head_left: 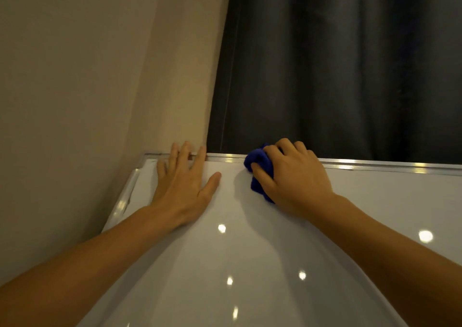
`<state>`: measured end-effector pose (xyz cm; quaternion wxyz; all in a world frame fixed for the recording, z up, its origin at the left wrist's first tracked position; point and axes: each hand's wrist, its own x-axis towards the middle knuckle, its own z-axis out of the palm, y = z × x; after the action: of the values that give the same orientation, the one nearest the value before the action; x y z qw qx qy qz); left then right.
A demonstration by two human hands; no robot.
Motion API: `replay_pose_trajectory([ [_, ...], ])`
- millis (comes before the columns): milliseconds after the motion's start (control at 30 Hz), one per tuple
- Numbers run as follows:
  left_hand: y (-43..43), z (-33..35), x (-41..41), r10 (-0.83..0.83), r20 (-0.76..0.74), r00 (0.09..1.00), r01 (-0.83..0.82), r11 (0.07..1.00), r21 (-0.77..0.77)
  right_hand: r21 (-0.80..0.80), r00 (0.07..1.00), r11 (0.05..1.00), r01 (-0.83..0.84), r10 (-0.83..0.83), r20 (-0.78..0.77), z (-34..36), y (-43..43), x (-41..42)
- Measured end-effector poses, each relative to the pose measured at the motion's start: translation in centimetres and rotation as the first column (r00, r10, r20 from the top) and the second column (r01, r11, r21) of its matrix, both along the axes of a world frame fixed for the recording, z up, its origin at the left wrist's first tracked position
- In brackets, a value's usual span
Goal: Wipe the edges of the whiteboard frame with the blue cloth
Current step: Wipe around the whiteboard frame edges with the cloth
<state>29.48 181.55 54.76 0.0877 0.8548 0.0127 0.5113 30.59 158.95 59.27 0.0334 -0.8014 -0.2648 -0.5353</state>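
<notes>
Frame [375,164] runs bare along the far edge rightward; right hand [295,176] grips the bunched blue cloth [258,166] there, left hand [183,179] flat, fingers spread, near the corner.

Bare frame [375,164] rightward; curtain [337,64] behind

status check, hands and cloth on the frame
Left hand flat on whiteboard. Right hand presses blue cloth on top frame edge. Path clear.
</notes>
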Motion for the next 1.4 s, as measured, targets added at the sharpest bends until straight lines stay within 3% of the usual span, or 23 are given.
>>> replay_pose_trajectory([
  [67, -1.8, 0.8, -0.4, -0.073, 0.061, 0.995, 0.072, 0.997, 0.014, 0.016, 1.0, 1.0, -0.015, 0.016, -0.027, 0.5, -0.6, -0.1],
  [233, -5.6, 4.2, -1.9, -0.081, 0.265, 0.961, 0.056, 0.994, 0.098, 0.06, 0.982, 0.988, -0.143, 0.149, -0.112, 2.1, -1.4, -1.8],
  [367, -7.4, 5.9, -3.0, -0.22, 0.083, 0.972, 0.206, 0.968, 0.144, 0.036, 0.994, 0.994, -0.101, 0.103, -0.047, 2.5, -2.8, -2.7],
  [567, -13.4, 6.2, -3.4, -0.192, 0.098, 0.977, 0.162, 0.954, 0.252, 0.03, 0.965, 0.998, 0.055, -0.061, 0.256, 0.7, -11.4, -3.0],
  [633, -15.9, 6.1, -3.4, -0.199, 0.088, 0.976, 0.173, 0.954, 0.243, 0.129, 0.953, 0.987, 0.092, -0.125, 0.277, 1.3, -14.8, -3.1],
  [733, -20.6, 5.6, -3.3, -0.139, 0.06, 0.988, 0.119, 0.959, 0.259, 0.368, 0.981, 0.929, 0.047, -0.113, 0.16, 1.4, -16.8, -3.8],
  [767, -22.0, 5.3, -3.3, -0.116, 0.07, 0.991, 0.092, 0.955, 0.282, 0.336, 0.983, 0.941, 0.032, -0.091, 0.161, 0.9, -16.7, -4.0],
  [900, -26.2, 3.9, -3.2, -0.103, 0.143, 0.984, 0.053, 0.946, 0.319, -0.049, 0.981, 0.999, 0.003, 0.006, 0.195, -0.5, -20.6, -4.3],
  [967, -28.2, 3.6, -3.2, -0.051, 0.11, 0.993, 0.017, 0.958, 0.287, -0.032, 0.979, 0.998, 0.055, -0.048, 0.196, 0.4, -26.4, -3.6],
  [1100, -33.5, 3.6, -2.8, 0.029, -0.039, 0.999, -0.02, 0.979, 0.202, 0.214, 0.988, 0.971, 0.104, -0.125, 0.09, 0.7, -34.8, -1.8],
  [1267, -45.1, 2.3, -1.5, -0.055, -0.03, 0.998, 0.058, 0.989, 0.136, -0.129, 0.992, 0.991, 0.041, -0.025, 0.124, -1.6, -39.1, 0.2],
  [1400, -50.4, 0.8, 0.2, -0.025, -0.14, 0.99, 0.049, 0.983, 0.175, -0.024, 0.968, 0.977, 0.211, -0.206, 0.141, 0.8, -49.1, 2.2],
])
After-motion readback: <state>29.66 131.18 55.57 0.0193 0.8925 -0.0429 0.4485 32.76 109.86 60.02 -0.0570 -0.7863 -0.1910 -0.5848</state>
